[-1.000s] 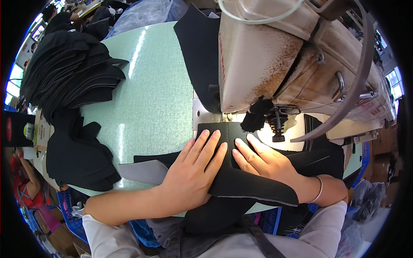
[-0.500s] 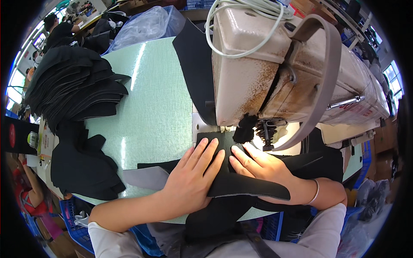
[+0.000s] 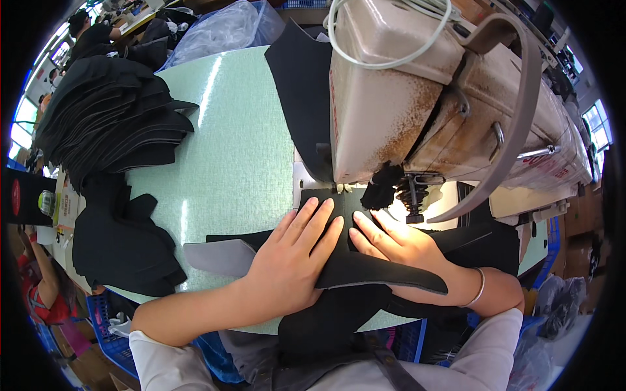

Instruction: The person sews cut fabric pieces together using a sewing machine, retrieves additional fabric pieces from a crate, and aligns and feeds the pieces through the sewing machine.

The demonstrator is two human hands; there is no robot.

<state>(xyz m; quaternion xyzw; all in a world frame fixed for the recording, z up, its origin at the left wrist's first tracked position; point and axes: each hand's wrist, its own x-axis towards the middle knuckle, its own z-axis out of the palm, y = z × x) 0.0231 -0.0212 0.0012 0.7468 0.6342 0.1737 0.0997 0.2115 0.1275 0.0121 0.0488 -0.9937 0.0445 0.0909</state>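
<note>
Black fabric pieces [image 3: 355, 270] lie on the table in front of a worn beige sewing machine [image 3: 385, 124]. My left hand [image 3: 293, 251] rests flat on the fabric with its fingers stretched toward the needle area. On the seam's other side my right hand [image 3: 401, 244] also presses down, fingers extended and a bracelet on its wrist. A curved flap of the fabric lies over part of the right hand. Grey backing [image 3: 222, 257] shows on a piece beside my left hand. The machine's head hides the needle. Another length of black fabric [image 3: 300, 98] stretches out behind the machine head.
A tall stack of black cut pieces [image 3: 114, 117] stands on the left of the pale green table [image 3: 222, 143], with more black pieces [image 3: 124, 241] nearer me. A blue crate [image 3: 267, 26] with clear plastic sits behind. Other people work at the far left.
The view has shifted slightly, so the machine appears a little farther right. Both hands stay flat on the fabric, with almost no visible movement against it.
</note>
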